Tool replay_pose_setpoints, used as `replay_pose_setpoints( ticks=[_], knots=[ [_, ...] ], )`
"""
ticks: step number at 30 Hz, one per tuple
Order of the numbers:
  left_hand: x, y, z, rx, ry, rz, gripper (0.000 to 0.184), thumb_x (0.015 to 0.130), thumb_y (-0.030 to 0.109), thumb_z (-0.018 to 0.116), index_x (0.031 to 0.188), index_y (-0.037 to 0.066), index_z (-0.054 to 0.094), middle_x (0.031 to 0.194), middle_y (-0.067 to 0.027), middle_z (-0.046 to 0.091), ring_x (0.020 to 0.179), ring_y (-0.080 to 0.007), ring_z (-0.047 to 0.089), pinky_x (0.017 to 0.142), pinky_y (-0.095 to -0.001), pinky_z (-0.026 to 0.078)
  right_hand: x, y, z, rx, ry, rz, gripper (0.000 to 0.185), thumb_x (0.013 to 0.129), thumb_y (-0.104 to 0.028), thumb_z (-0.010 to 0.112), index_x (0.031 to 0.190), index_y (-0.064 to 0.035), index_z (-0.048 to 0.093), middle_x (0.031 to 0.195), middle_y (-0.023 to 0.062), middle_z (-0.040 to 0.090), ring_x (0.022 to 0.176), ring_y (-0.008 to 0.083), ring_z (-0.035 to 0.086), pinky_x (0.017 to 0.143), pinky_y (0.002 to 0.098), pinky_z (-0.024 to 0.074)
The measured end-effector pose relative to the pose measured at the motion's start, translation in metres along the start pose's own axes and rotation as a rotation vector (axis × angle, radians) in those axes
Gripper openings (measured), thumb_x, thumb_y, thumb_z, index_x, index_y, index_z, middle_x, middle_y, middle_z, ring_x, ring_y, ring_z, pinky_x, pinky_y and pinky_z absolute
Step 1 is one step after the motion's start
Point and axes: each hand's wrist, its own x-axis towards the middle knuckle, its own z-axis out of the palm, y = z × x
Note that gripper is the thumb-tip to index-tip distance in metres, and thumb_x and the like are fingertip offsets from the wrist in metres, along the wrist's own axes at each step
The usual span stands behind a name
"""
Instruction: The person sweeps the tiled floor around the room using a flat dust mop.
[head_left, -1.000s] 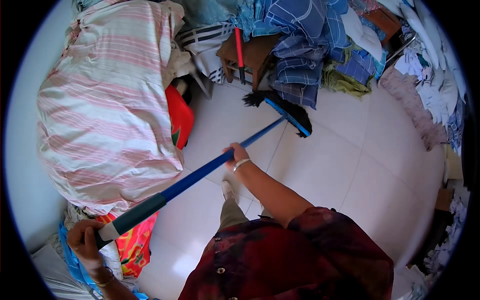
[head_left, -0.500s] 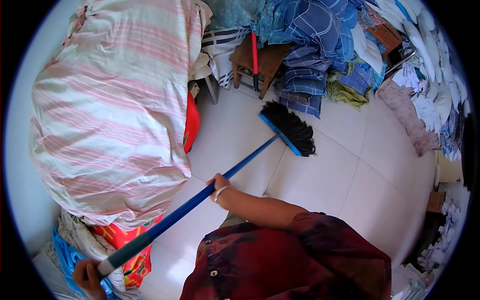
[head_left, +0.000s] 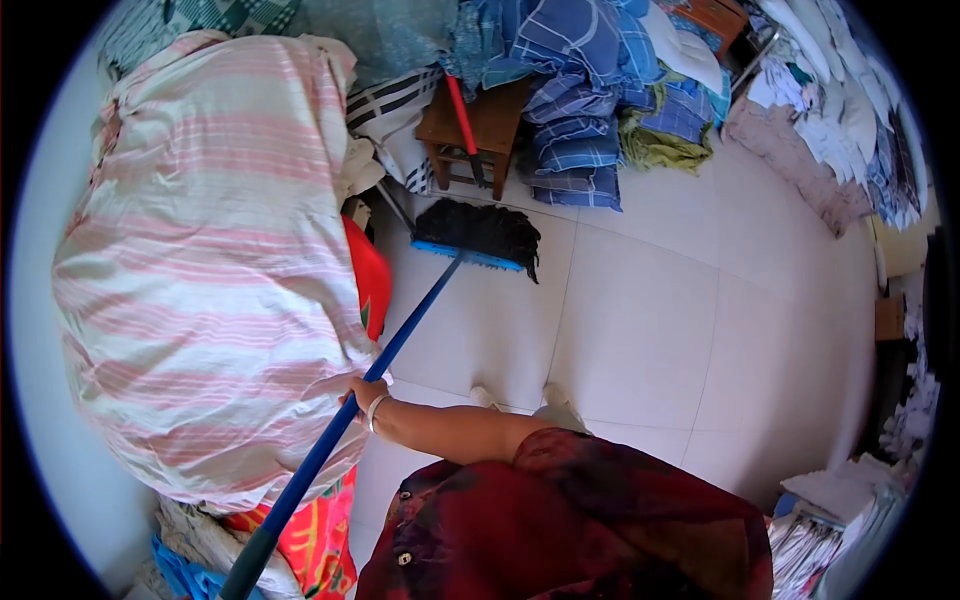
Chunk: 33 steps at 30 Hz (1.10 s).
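My right hand is wrapped round the blue handle of a broom, with a bracelet at the wrist. The handle slants from the lower left up to the broom's blue head, whose black bristles lie on the tiled floor near a wooden stool. The handle's thick dark end runs out of the picture at the bottom left. My left hand is out of view. Right beside my right hand hangs a pink-and-white striped cloth over a large bulky shape.
Stacked blue checked cushions stand right of the stool, with an olive cloth beside them. A red stick leans on the stool. Red fabric pokes out under the striped cloth. White cloths pile up at the right.
The broom head has swept left and is now nearer the stool. My right hand has moved left and slightly down with the handle. My left hand has left the picture; the view has shifted.
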Motion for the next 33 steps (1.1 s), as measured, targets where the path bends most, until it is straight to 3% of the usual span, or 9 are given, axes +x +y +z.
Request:
replay_pose_setpoints(
  ticks=[7, 9, 10, 15, 21, 23, 26, 27, 33],
  knots=[
    [0.037, 0.031, 0.054, 0.041, -0.246, 0.133, 0.025, 0.075, 0.016, 0.048, 0.081, -0.007, 0.050, 0.064, -0.0092, 0.052, 0.052, -0.0126, 0.047, 0.043, -0.0211, 0.037, 0.000, -0.061, -0.044, 0.251, -0.031, -0.138, 0.009, 0.066, -0.009, 0.045, 0.068, -0.0012, 0.042, 0.055, 0.0114, 0.047, 0.050, 0.0189, 0.049, 0.046, 0.0301, 0.0433],
    [0.035, 0.057, 0.077, 0.039, -0.305, 0.117, 0.025, 0.076, 0.016, 0.045, 0.084, -0.007, 0.050, 0.069, -0.0110, 0.052, 0.058, -0.0146, 0.048, 0.049, -0.0220, 0.040, -0.007, -0.081, -0.055, 0.328, 0.040, -0.163, 0.009, 0.066, -0.007, 0.046, 0.070, -0.0009, 0.040, 0.054, 0.0110, 0.045, 0.050, 0.0200, 0.048, 0.048, 0.0314, 0.0434],
    [0.053, 0.035, 0.087, -0.077, -0.389, 0.312, 0.018, 0.077, 0.015, 0.039, 0.071, 0.000, 0.046, 0.054, -0.0017, 0.039, 0.051, -0.0089, 0.036, 0.048, -0.0209, 0.030, -0.006, -0.090, -0.064, 0.391, 0.033, -0.184, 0.008, 0.066, -0.006, 0.046, 0.069, -0.0010, 0.040, 0.054, 0.0106, 0.043, 0.049, 0.0203, 0.047, 0.047, 0.0318, 0.0432],
    [0.049, 0.078, 0.159, -0.039, -0.535, 0.403, 0.016, 0.078, 0.011, 0.039, 0.075, -0.002, 0.048, 0.056, -0.0017, 0.043, 0.053, -0.0080, 0.038, 0.051, -0.0199, 0.031, 0.007, -0.155, -0.110, 0.660, 0.070, -0.248, 0.007, 0.066, -0.001, 0.042, 0.067, -0.0021, 0.035, 0.053, 0.0096, 0.039, 0.044, 0.0198, 0.041, 0.044, 0.0313, 0.0416],
    [0.038, 0.140, 0.213, -0.072, -0.534, 0.366, 0.015, 0.078, 0.011, 0.038, 0.077, -0.001, 0.048, 0.057, -0.0012, 0.042, 0.053, -0.0075, 0.038, 0.052, -0.0197, 0.032, -0.014, -0.234, -0.129, 0.721, 0.136, -0.255, 0.013, 0.065, 0.002, 0.042, 0.072, -0.0037, 0.032, 0.053, 0.0087, 0.037, 0.043, 0.0184, 0.038, 0.044, 0.0306, 0.0408],
    [0.047, 0.165, 0.221, -0.035, -0.468, 0.482, 0.016, 0.079, 0.012, 0.038, 0.078, 0.000, 0.048, 0.056, -0.0013, 0.042, 0.053, -0.0082, 0.038, 0.052, -0.0203, 0.032, -0.016, -0.253, -0.127, 0.777, 0.097, -0.251, 0.015, 0.065, 0.002, 0.042, 0.074, -0.0045, 0.032, 0.054, 0.0090, 0.038, 0.044, 0.0188, 0.039, 0.044, 0.0305, 0.0413],
    [0.046, 0.212, 0.232, 0.001, -0.488, 0.482, 0.019, 0.079, 0.015, 0.036, 0.071, 0.000, 0.045, 0.055, -0.0017, 0.040, 0.053, -0.0090, 0.037, 0.051, -0.0202, 0.030, -0.028, -0.279, -0.127, 0.839, 0.074, -0.214, 0.018, 0.064, 0.003, 0.043, 0.075, -0.0064, 0.032, 0.055, 0.0099, 0.039, 0.046, 0.0204, 0.041, 0.047, 0.0318, 0.0428],
    [0.048, 0.219, 0.236, -0.008, -0.499, 0.578, 0.020, 0.079, 0.015, 0.036, 0.068, 0.000, 0.043, 0.055, -0.0018, 0.039, 0.052, -0.0095, 0.036, 0.051, -0.0205, 0.030, -0.028, -0.287, -0.132, 0.843, 0.018, -0.205, 0.019, 0.065, 0.003, 0.043, 0.077, -0.0077, 0.032, 0.056, 0.0100, 0.039, 0.047, 0.0209, 0.042, 0.048, 0.0324, 0.0430],
    [0.036, 0.293, 0.279, 0.002, -0.640, 0.659, 0.021, 0.079, 0.014, 0.035, 0.064, 0.001, 0.041, 0.057, -0.0025, 0.038, 0.053, -0.0101, 0.036, 0.052, -0.0219, 0.029, -0.045, -0.353, -0.165, 0.990, -0.026, -0.204, 0.018, 0.065, 0.003, 0.043, 0.074, -0.0081, 0.033, 0.056, 0.0097, 0.040, 0.047, 0.0209, 0.041, 0.049, 0.0316, 0.0420]
  ],
)
